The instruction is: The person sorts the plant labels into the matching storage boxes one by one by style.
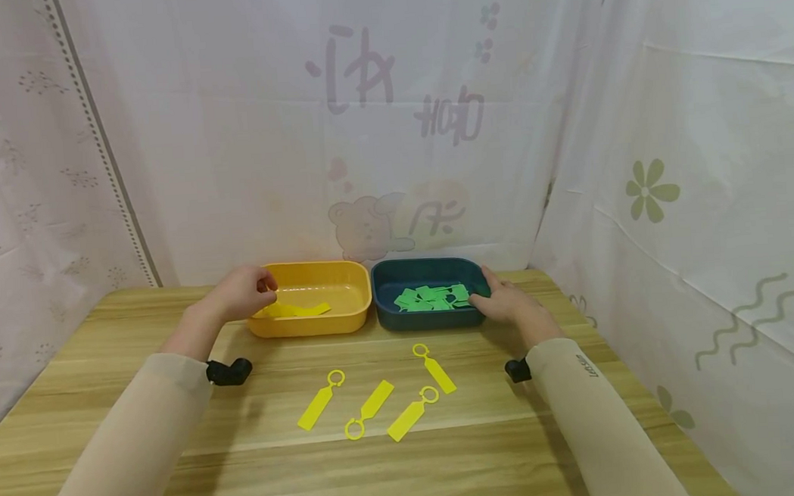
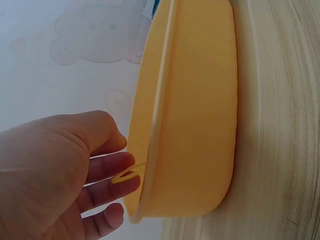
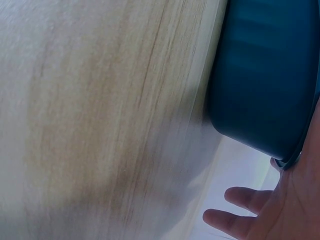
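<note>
My left hand (image 1: 239, 294) is over the left end of a yellow bin (image 1: 313, 327), its fingers loosely bent. In the left wrist view a thin yellow loop (image 2: 125, 177) shows against the fingertips, with a gap between it and the thumb; the bin's rim hides the rest. Several yellow tags (image 1: 313, 309) lie inside this bin. At the right end of a dark teal bin (image 1: 432, 321), my right hand (image 1: 506, 302) holds the rim, thumb on the near side and fingers around the far side. Green tags (image 1: 430, 299) lie heaped in that bin.
Several yellow ring-ended tags, among them a left one (image 1: 316, 406) and a right one (image 1: 439, 374), are spread on the wooden table (image 1: 302, 481) before the bins. A patterned white curtain (image 1: 226, 137) hangs behind and at both sides.
</note>
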Demonstrator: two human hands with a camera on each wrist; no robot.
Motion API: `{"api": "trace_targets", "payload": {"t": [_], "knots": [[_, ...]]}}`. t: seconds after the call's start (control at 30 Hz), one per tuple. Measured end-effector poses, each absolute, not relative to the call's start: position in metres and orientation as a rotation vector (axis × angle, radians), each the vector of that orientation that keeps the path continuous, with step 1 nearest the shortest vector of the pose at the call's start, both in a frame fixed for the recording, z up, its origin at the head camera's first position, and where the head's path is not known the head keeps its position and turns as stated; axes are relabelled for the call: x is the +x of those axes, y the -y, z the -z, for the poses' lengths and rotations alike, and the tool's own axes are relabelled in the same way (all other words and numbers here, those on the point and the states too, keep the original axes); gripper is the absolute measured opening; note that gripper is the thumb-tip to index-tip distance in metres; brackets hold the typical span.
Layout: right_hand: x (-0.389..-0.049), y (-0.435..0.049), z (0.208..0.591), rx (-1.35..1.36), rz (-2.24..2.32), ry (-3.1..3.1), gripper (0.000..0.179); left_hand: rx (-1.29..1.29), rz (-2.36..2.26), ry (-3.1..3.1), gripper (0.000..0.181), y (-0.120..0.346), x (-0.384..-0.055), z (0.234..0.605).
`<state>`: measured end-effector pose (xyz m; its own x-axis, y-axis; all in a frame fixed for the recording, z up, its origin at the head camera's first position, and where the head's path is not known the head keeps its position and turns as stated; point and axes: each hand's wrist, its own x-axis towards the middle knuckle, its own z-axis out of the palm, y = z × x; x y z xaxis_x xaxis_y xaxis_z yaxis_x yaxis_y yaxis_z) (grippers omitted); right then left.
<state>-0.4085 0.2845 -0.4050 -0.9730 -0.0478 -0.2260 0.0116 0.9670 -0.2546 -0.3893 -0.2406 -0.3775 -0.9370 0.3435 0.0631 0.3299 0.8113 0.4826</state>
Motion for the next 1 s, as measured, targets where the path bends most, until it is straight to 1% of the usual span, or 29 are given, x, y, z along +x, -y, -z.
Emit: {"api": "trace_targets", "payload": {"t": [0.23, 0.47, 0.57, 0.73, 1.0], "knots": [[-0.408, -0.284, 0.406, -0.019, 0.392, -2.881, 0.093, 0.551, -0.793, -2.966, 0.027, 0.243, -0.389, 0.381], [-0.41, -0.285, 0.408, -0.013, 0.391, -2.893, 0.093, 0.566, -0.788, -2.97, 0.03, 0.241, -0.387, 0.378], [-0.41, -0.285, 0.407, -0.011, 0.387, -2.894, 0.094, 0.601, -0.771, -2.979, 0.027, 0.234, -0.383, 0.376], [-0.41, -0.284, 0.406, -0.008, 0.386, -2.889, 0.095, 0.748, -0.754, -2.988, 0.02, 0.207, -0.374, 0.371], [-0.41, -0.284, 0.406, -0.012, 0.388, -2.892, 0.093, 1.0, -0.61, -2.91, 0.015, 0.143, -0.349, 0.363]]}}
